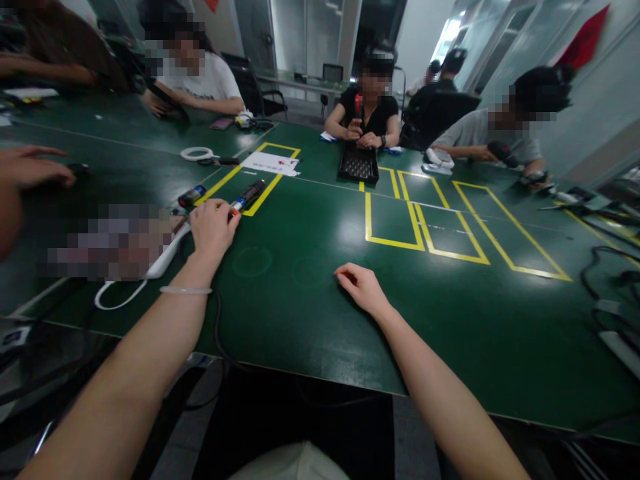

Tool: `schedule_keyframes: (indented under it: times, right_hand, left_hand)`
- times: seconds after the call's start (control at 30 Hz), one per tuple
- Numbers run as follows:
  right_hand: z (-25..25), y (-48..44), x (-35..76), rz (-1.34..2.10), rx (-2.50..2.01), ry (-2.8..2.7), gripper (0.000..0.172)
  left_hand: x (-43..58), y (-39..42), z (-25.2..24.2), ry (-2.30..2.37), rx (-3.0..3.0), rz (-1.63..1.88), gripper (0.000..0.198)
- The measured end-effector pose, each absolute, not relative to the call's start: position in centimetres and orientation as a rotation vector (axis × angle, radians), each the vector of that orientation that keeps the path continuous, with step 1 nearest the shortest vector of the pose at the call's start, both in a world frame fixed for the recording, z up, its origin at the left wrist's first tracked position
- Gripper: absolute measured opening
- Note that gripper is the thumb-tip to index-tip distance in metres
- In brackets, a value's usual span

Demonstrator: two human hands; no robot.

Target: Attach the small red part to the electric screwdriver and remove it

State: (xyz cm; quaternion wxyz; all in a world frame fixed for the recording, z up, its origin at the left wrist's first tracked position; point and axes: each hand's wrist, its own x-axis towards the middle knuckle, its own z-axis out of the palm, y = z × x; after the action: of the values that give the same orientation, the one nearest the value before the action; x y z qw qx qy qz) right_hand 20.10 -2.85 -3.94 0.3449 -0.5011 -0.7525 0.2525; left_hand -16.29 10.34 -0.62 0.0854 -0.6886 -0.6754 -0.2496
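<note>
My left hand (213,227) rests on the left part of the green table, its fingers closed around the near end of a black cylindrical tool with a blue band (250,195). The tool points away to the right, its far end over a yellow tape outline; I cannot tell its exact kind. Close beyond that hand lies a second black-and-blue cylinder (191,195). My right hand (360,283) is on the bare tabletop near the middle, fingers curled in and nothing visible in them.
Yellow tape outlines (395,239) mark the green table (300,320). A white paper (270,163) and a white ring-shaped item (197,154) lie beyond my left hand. Across from me a person's hands are over a black tray (359,175). Another person's hand (43,167) reaches in left. Cables (595,267) lie right.
</note>
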Motion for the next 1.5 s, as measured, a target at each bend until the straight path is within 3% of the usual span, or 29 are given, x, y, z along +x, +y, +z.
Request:
schedule_keyframes:
  times: [0.1, 0.23, 0.37, 0.53, 0.67, 0.87, 1.17, 1.33, 1.5]
  right_hand:
    - [-4.1, -2.8, 20.1, 0.675, -1.295, -1.932, 0.017]
    - [-4.0, -2.8, 19.8, 0.890, -1.207, -1.772, 0.015]
    - [-3.7, -3.2, 19.0, 1.317, -1.001, -1.489, 0.031]
    - [-3.6, -3.6, 17.8, 1.551, -0.840, -1.381, 0.037]
    - [-3.7, -3.5, 17.5, 1.550, -0.829, -1.371, 0.035]
    - [-3.9, -3.3, 17.7, 1.419, -0.853, -1.344, 0.037]
    - [-4.6, -2.9, 18.0, 1.310, -0.975, -1.408, 0.041]
    - [-4.5, -2.9, 18.1, 1.268, -1.029, -1.440, 0.034]
    - [-4.4, -2.8, 18.4, 1.246, -1.042, -1.429, 0.032]
  left_hand:
    - [-14.0, 9.5, 0.2, -1.997, -2.319, -0.987, 0.033]
    - [-9.1, 6.7, 1.7, -1.844, -3.095, -1.260, 0.047]
    - [-4.9, 3.4, 2.2, -1.558, -3.751, -1.066, 0.066]
    - [-3.1, 1.7, 1.1, -1.347, -4.085, -0.804, 0.069]
    - [-2.9, 1.6, 0.8, -1.410, -4.090, -0.882, 0.064]
    - [-2.7, 2.1, -0.1, -1.580, -4.006, -1.047, 0.035]
    - [-2.8, 1.9, -0.3, -1.392, -3.693, -1.004, 0.024]
    - [-3.2, 2.4, 0.1, -1.256, -3.589, -0.885, 0.029]
    - [-7.4, 6.1, 0.7, -1.653, -2.770, -0.866, 0.041]
